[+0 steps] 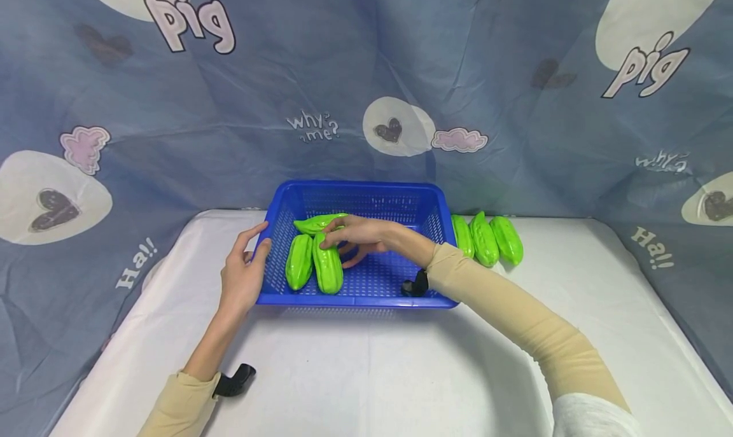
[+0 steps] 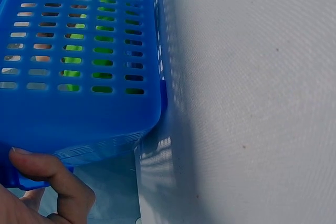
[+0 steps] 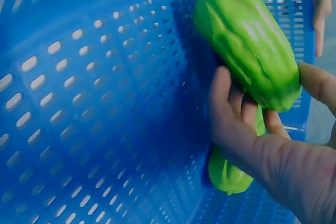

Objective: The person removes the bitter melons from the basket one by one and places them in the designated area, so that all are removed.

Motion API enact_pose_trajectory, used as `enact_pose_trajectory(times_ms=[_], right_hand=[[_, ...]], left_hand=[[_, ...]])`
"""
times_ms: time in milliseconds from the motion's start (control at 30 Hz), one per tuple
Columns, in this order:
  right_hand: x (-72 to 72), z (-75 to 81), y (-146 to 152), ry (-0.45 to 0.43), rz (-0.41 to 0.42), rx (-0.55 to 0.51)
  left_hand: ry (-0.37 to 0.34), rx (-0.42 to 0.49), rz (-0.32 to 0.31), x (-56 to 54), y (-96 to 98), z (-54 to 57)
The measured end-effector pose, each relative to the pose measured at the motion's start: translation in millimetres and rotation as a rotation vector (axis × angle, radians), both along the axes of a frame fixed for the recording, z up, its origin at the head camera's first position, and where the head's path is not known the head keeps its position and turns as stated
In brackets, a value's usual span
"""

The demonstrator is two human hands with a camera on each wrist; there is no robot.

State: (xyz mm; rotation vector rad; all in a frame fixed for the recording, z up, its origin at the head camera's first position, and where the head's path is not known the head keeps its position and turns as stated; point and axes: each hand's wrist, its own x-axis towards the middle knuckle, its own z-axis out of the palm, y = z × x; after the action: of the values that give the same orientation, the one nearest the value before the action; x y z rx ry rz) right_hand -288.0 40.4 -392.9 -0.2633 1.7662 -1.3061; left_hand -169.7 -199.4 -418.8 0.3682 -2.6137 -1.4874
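Note:
A blue plastic basket [image 1: 355, 301] stands on the table, its sides and floor full of slots. My left hand [image 1: 243, 275] grips its left rim, the thumb [image 2: 39, 165] pressed against the end wall. Inside the basket, my right hand [image 1: 366, 232] holds a glossy green ridged bitter melon [image 3: 252, 45] between thumb and fingers. Close to its left lies a second bitter melon [image 1: 299, 263]. A third one [image 1: 314, 224] lies crosswise behind them, partly covered by the right hand.
Outside the basket's right wall, three more bitter melons [image 1: 484, 240] lie side by side, the nearest partly hidden by the basket and arm. A white cloth [image 1: 355, 373] covers the table. Behind it hangs a printed blue-grey fabric backdrop [image 1: 246, 106].

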Motion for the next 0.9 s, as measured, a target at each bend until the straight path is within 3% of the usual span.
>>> enact_pose_trajectory(times_ms=[433, 900], right_hand=[[0.0, 12.4, 1.1, 0.050, -0.021, -0.086], [1.5, 52.3, 23.9, 0.115, -0.097, -0.174]], left_hand=[[0.001, 0.004, 0.004, -1.1, -0.5, -0.6], [-0.006, 0.017, 0.006, -0.1, 0.5, 0.1]])
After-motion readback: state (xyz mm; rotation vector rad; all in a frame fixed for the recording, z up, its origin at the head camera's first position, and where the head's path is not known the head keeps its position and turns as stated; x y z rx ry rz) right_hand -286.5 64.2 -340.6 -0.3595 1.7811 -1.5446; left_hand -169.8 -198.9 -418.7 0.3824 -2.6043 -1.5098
